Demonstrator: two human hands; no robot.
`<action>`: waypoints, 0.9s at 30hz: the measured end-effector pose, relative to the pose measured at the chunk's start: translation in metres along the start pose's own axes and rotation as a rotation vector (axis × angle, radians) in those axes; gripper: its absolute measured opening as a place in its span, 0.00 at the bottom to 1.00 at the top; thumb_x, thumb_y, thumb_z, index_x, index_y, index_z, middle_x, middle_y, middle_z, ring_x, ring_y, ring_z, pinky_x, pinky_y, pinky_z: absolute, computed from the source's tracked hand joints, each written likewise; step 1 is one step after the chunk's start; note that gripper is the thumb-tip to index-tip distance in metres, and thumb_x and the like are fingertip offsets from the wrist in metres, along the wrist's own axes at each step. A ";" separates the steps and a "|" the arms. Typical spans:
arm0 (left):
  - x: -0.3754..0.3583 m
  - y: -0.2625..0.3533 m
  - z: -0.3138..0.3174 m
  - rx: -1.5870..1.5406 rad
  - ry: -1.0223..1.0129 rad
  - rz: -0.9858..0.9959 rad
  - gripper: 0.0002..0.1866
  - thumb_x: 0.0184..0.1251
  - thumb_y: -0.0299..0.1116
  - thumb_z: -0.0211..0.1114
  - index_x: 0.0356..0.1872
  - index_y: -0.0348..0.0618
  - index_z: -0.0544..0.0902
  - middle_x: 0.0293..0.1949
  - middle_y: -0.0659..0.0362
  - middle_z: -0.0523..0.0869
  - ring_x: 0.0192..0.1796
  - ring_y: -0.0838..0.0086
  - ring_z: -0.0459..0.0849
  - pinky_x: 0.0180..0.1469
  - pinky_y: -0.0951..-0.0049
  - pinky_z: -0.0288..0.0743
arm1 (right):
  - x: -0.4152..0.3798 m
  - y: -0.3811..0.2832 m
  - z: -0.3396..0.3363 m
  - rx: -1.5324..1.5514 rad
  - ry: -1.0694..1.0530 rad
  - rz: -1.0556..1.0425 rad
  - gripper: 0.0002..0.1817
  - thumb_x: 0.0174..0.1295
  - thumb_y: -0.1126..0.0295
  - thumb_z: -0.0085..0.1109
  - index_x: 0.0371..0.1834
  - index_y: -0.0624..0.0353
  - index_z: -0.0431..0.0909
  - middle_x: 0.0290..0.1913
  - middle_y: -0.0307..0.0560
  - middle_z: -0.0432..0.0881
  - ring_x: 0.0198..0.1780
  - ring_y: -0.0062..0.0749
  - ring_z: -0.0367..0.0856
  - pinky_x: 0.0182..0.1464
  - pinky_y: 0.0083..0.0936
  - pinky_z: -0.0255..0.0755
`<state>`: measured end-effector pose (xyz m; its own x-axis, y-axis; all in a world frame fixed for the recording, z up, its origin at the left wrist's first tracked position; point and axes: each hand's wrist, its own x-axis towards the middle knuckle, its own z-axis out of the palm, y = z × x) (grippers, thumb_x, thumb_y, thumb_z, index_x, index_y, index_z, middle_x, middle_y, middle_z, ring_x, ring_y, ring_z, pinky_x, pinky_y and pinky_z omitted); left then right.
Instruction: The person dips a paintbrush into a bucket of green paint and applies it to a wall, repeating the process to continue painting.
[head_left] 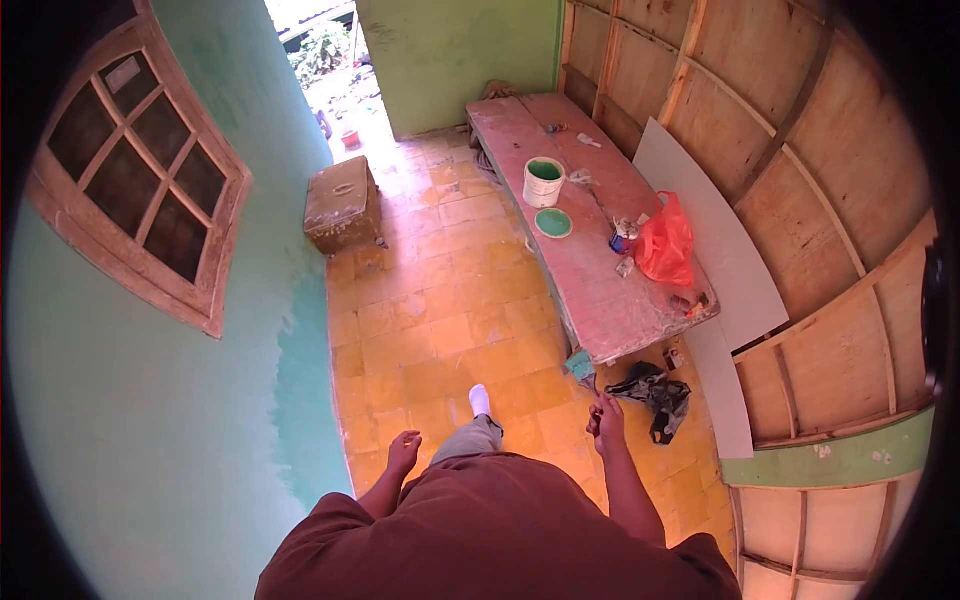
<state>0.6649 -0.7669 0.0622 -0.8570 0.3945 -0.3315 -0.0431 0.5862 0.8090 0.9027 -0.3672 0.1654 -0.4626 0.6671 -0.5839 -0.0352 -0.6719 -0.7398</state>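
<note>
Presently, right hand (606, 422) extended with paintbrush (581, 367).
Fingers grip its handle near counter (612, 325); left hand (404, 451), elbow bent, fingers half-open.

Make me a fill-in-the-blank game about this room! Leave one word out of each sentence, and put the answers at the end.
1. The paintbrush is in the person's ____ hand.
2. The plastic bag on the table is coloured ____.
3. The paint inside the white bucket is ____.
4. The window is on the ____ side of the picture.
Missing words: right; red; green; left.
</note>
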 end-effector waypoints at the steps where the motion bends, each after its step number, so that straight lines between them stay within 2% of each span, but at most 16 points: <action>1: 0.011 0.003 0.004 -0.006 -0.004 0.006 0.17 0.65 0.39 0.63 0.48 0.39 0.84 0.43 0.51 0.88 0.48 0.66 0.86 0.49 0.66 0.77 | 0.007 -0.006 0.006 0.021 0.007 -0.016 0.09 0.70 0.60 0.53 0.48 0.49 0.72 0.24 0.37 0.73 0.13 0.19 0.62 0.15 0.18 0.57; 4: 0.044 0.006 0.008 0.022 -0.037 0.012 0.17 0.64 0.39 0.63 0.48 0.39 0.84 0.43 0.51 0.88 0.48 0.66 0.86 0.49 0.66 0.77 | 0.037 -0.019 0.022 0.041 -0.027 -0.019 0.08 0.70 0.58 0.53 0.47 0.45 0.70 0.25 0.35 0.72 0.14 0.20 0.64 0.17 0.20 0.59; 8: 0.097 0.018 0.011 0.021 -0.044 -0.057 0.18 0.62 0.40 0.63 0.48 0.39 0.84 0.43 0.49 0.87 0.48 0.64 0.86 0.51 0.66 0.77 | 0.077 -0.040 0.046 0.026 -0.056 -0.033 0.08 0.70 0.58 0.54 0.45 0.46 0.72 0.25 0.36 0.72 0.15 0.21 0.65 0.18 0.22 0.61; 13: 0.164 0.055 -0.002 0.026 -0.018 -0.016 0.19 0.62 0.40 0.63 0.49 0.39 0.83 0.43 0.47 0.87 0.48 0.63 0.85 0.51 0.65 0.77 | 0.125 -0.077 0.092 -0.009 -0.042 -0.082 0.12 0.71 0.59 0.52 0.52 0.49 0.73 0.25 0.36 0.72 0.16 0.21 0.66 0.18 0.23 0.61; 16: 0.209 0.073 -0.010 0.017 -0.002 -0.011 0.19 0.63 0.40 0.63 0.49 0.39 0.83 0.44 0.47 0.87 0.48 0.63 0.85 0.51 0.65 0.77 | 0.150 -0.093 0.125 0.019 -0.044 -0.102 0.12 0.71 0.60 0.51 0.52 0.50 0.73 0.25 0.36 0.72 0.16 0.21 0.66 0.18 0.23 0.61; 21: 0.274 0.091 -0.018 0.003 0.004 -0.009 0.18 0.63 0.40 0.63 0.49 0.40 0.83 0.44 0.47 0.87 0.48 0.62 0.85 0.51 0.65 0.77 | 0.193 -0.094 0.159 0.036 -0.016 -0.087 0.11 0.71 0.60 0.51 0.51 0.50 0.73 0.25 0.36 0.72 0.16 0.21 0.66 0.17 0.22 0.61; 27: 0.318 0.111 -0.007 0.018 -0.049 0.004 0.18 0.64 0.40 0.63 0.50 0.40 0.83 0.44 0.48 0.87 0.48 0.62 0.85 0.50 0.65 0.77 | 0.220 -0.108 0.183 0.033 0.008 -0.056 0.11 0.71 0.61 0.51 0.51 0.50 0.73 0.24 0.36 0.72 0.15 0.21 0.65 0.17 0.21 0.60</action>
<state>0.3844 -0.5811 0.0503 -0.8307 0.4308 -0.3526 -0.0305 0.5972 0.8015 0.6423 -0.2065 0.1784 -0.4522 0.7061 -0.5449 -0.0898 -0.6439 -0.7598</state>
